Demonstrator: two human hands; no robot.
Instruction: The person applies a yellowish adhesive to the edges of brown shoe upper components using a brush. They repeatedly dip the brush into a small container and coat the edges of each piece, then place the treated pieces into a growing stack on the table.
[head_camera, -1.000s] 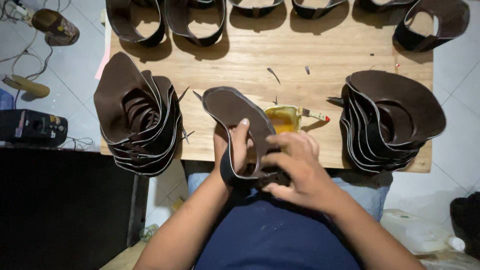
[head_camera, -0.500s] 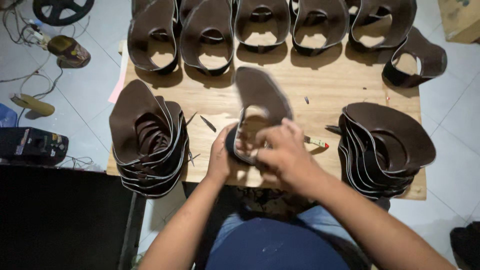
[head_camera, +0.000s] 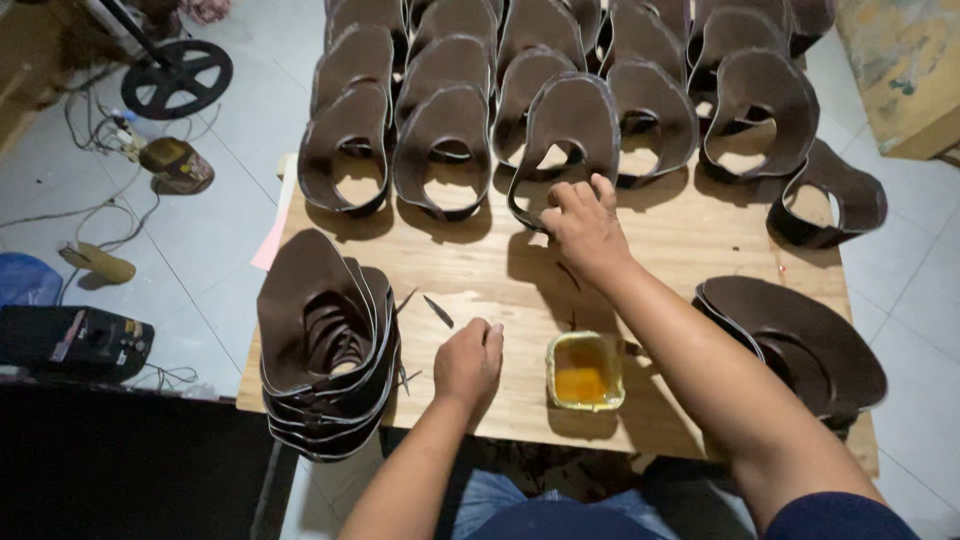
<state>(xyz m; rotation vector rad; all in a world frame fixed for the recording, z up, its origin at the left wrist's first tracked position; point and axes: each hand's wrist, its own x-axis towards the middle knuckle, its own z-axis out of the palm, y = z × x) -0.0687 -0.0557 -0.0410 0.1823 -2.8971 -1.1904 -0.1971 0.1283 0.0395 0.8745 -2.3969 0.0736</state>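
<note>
My right hand (head_camera: 582, 225) reaches across the wooden table (head_camera: 470, 270) and holds the rim of a brown leather shoe upper (head_camera: 572, 125) standing in the row at the far side. Closer to me, my left hand (head_camera: 468, 362) rests on the table with its fingers curled and nothing in it. A small yellow glue container (head_camera: 585, 370) sits just right of that hand. A thin dark tool (head_camera: 438, 311) lies on the wood just beyond the left hand.
A stack of nested brown uppers (head_camera: 325, 345) sits at the table's left edge, another stack (head_camera: 800, 345) at the right. Several shaped uppers (head_camera: 445, 140) fill the far rows. On the floor at left lie cables, a dark box (head_camera: 75, 340) and a round stand base (head_camera: 178, 78).
Both hands held one upper close to my body. The right hand has carried it to the far row and set it there; the left hand let go and dropped to the table.
</note>
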